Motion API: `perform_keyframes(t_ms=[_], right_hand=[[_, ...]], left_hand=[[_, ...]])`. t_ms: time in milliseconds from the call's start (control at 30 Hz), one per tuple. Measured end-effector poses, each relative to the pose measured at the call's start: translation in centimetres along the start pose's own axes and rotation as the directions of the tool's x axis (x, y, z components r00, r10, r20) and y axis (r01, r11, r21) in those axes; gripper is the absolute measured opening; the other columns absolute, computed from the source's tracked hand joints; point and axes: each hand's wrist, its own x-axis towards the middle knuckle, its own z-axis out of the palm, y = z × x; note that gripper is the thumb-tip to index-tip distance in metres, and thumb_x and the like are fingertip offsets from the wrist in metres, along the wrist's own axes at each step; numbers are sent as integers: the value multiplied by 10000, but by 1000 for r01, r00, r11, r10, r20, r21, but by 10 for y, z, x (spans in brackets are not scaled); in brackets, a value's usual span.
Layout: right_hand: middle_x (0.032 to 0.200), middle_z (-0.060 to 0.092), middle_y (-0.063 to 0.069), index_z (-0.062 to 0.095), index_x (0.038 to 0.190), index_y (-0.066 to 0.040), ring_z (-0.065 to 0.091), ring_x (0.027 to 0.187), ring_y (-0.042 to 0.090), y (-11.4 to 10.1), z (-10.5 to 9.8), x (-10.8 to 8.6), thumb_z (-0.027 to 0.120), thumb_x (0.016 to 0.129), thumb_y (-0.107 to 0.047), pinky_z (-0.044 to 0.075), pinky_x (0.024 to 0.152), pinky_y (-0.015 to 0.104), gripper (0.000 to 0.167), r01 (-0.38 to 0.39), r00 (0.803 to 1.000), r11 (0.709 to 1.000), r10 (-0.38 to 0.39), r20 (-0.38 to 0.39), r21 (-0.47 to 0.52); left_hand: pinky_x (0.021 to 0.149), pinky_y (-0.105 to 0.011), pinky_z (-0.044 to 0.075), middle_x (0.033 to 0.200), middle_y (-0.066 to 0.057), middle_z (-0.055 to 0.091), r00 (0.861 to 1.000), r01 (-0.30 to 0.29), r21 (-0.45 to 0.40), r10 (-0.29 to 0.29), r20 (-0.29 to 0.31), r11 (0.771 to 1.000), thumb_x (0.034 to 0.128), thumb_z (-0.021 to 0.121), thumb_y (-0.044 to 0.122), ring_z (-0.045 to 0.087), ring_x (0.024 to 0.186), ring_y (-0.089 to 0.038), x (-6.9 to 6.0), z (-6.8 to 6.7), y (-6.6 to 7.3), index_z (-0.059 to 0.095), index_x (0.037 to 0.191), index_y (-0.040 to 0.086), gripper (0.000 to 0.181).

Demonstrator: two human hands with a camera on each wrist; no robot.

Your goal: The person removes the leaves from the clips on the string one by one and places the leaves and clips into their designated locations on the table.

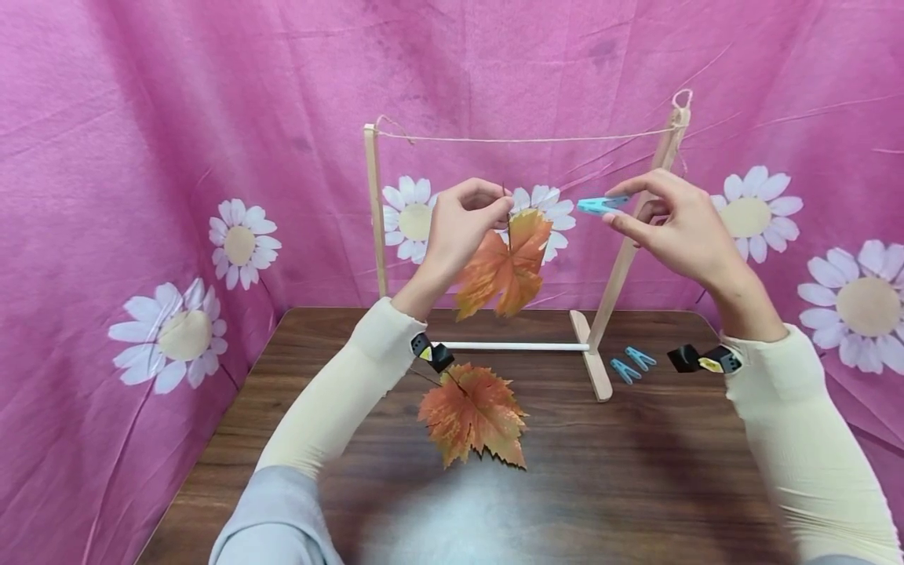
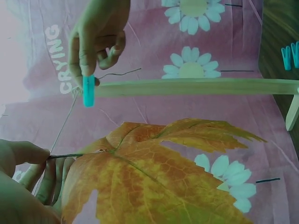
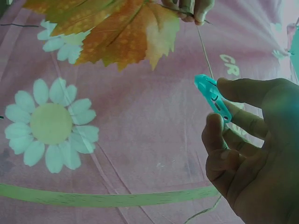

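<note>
My left hand (image 1: 466, 224) pinches the thin stem of an orange-yellow maple leaf (image 1: 510, 263), which hangs below the fingers. In the left wrist view the stem lies between thumb and fingers, and the leaf (image 2: 149, 172) spreads out to the right. A light blue clothespin (image 1: 600, 205) is pinched by its handle end between thumb and finger of my right hand (image 1: 678, 227). Its nose points toward the leaf, apart from it. In the right wrist view the clothespin (image 3: 213, 98) shows side on. Both hands are below a string (image 1: 523, 140) stretched between two wooden posts.
A second maple leaf (image 1: 475, 416) lies on the dark wooden table (image 1: 579, 486). Two more blue clothespins (image 1: 633, 365) lie right of the stand's foot (image 1: 592, 365). A white rod (image 1: 508, 346) joins the stand low down. Pink cloth with daisies (image 1: 240, 245) surrounds the table.
</note>
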Motion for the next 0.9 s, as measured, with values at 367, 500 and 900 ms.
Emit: perform_keyframes(t_ms=[367,500,900], right_hand=[[1038,615,-161,790,1243,-151,559,696,-6,5,12,-19,834,935,-129,416,580,131,312,84,996,996,-84,-18,-18],[1031,609,-219,795,1224,-164,563,691,-14,8,14,-27,849,916,-107,425,590,109,318,108,994,993,-109,-23,-43],[847,616,-97,792,1175,-155,549,688,-16,30,25,-48,895,844,-38,452,633,49,365,88,995,994,-91,-43,-73]], left_hand=[[760,-294,674,858,-64,756,1000,30,-33,-30,-1,999,957,749,21,706,736,-120,-16,-19,-4,755,1001,-29,66],[762,-290,670,859,-42,751,1000,25,-47,-25,-9,999,959,746,25,705,745,-114,-21,-25,-7,756,1003,-36,75],[751,-258,665,845,-24,740,998,52,-122,-55,-25,991,959,724,-21,713,748,-112,-37,-42,-24,726,1028,-78,89]])
